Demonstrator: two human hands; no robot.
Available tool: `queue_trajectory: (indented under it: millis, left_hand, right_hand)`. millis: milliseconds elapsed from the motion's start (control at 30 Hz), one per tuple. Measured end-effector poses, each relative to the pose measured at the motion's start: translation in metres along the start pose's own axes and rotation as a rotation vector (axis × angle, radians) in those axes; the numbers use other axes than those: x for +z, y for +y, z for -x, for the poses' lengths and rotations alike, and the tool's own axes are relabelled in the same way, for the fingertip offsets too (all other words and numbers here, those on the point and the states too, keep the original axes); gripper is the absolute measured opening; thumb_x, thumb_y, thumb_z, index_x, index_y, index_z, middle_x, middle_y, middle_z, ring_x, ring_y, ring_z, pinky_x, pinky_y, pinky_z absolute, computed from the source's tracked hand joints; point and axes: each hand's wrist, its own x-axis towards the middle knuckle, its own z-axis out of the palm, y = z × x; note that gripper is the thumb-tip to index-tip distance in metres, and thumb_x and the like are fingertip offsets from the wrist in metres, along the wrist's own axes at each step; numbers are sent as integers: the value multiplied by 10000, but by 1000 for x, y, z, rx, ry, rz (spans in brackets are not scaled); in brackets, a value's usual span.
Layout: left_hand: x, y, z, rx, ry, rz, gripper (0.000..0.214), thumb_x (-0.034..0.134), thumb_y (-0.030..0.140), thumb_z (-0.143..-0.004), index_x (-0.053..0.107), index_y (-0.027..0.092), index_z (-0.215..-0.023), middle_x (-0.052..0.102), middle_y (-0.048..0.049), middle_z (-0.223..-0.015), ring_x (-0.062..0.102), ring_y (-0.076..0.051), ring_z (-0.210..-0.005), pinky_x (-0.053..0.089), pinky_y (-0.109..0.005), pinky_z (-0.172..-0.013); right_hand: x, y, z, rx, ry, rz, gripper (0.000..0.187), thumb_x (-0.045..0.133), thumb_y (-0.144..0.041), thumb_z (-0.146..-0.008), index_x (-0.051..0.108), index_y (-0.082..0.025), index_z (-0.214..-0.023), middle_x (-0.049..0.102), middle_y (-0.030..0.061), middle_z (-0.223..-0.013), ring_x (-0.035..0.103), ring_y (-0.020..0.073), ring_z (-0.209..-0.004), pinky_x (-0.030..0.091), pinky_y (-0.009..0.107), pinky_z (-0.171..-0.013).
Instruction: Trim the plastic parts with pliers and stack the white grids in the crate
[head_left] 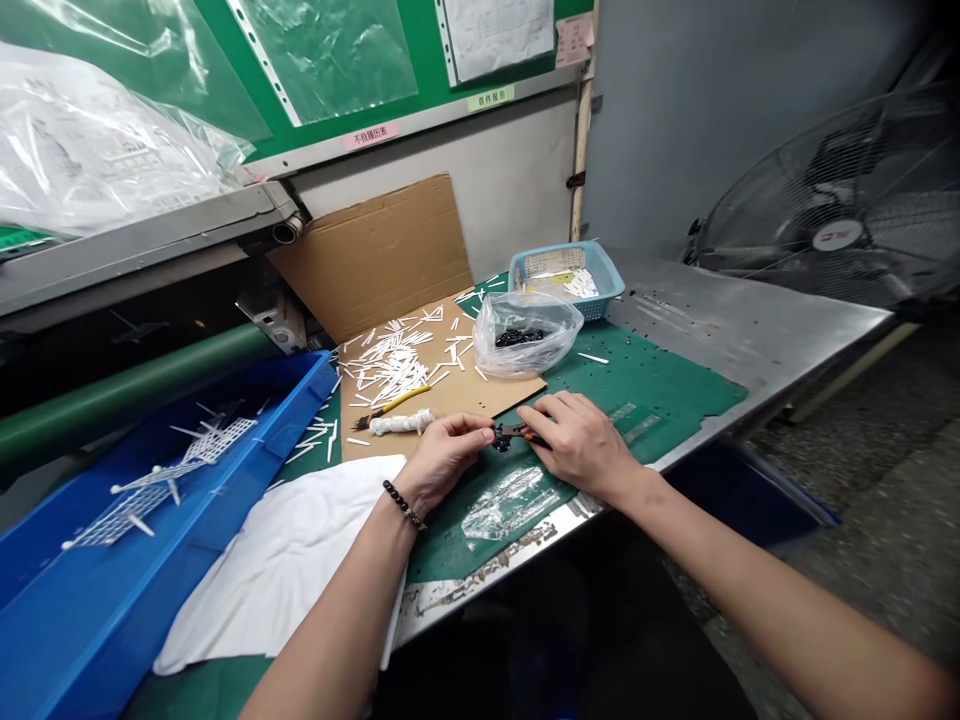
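Observation:
My right hand (581, 440) is wrapped round a pair of small cutting pliers (511, 430) with dark jaws and a bit of orange at the handle. The jaws point left, toward the fingertips of my left hand (450, 450). Thumb and forefinger of that hand pinch a small black part, largely hidden by the fingers. Beneath the jaws, little black pieces (501, 443) lie on the green mat (675, 385). A clear plastic bag (566, 325) holding more black pieces stands open behind my hands.
White sticks (394, 365) lie scattered on cardboard (442, 400), near a yellow-handled tool (401, 400). A light-blue basket (606, 285) stands behind the bag. On the left are a white cloth (300, 550) and a blue bin (172, 560) containing white lattice parts. A large fan (836, 235) is at right.

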Motion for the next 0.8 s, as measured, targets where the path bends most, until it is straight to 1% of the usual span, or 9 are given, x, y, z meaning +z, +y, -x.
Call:
queue_trajectory:
  millis: [167,300,433,533,700,800]
  left_hand:
    - [1,1,1,4,8,-18,306,861,253,-570,716,127,-808,658,-25,-728,512,-61,-581,325,-183,-508]
    - [1,1,0,0,20,-39,292,869,253,-549,724,129,-770,647,-22,-694,504,-62,-566,325,-185,-500]
    - [0,-1,-3,-24,26,-54,321,883,258,-510,730,120,-755,648,-32,-678,516,-75,-564,325,-187,-487]
    - [0,-2,-5,-42,21,-37,332,889,248,-489,727,113,-745,653,-41,-677,524,-81,-566,328,-191,-487]
    - [2,-4,-6,-53,42,-103,309,874,241,-503,718,105,-733,642,-39,-661,498,-74,-547,301,-198,-480]
    - [3,-3,-4,-44,20,-67,296,845,220,-536,721,112,-782,641,-32,-684,494,-72,-572,305,-204,-502]
  right_hand:
    - [0,0,0,-4,-9,2,186,537,-192,-880,611,-152,-1045,566,90,-908,454,243,-859,319,342,-763]
    - [-1,0,0,-24,-32,29,178,521,-187,-892,620,-155,-1037,564,89,-884,449,241,-837,318,341,-747]
    - [0,0,0,-49,-62,47,164,518,-184,-890,628,-156,-1009,556,88,-847,438,237,-802,314,340,-717]
    - [2,0,-1,-62,-76,66,148,499,-175,-899,636,-158,-953,553,83,-813,436,226,-774,305,334,-691]
    - [5,-1,0,-39,-117,124,146,506,-129,-875,626,-181,-810,544,56,-742,440,199,-710,266,326,-613]
    - [7,-1,3,-10,-74,82,122,522,-146,-872,631,-181,-830,551,50,-750,452,197,-714,267,319,-603]
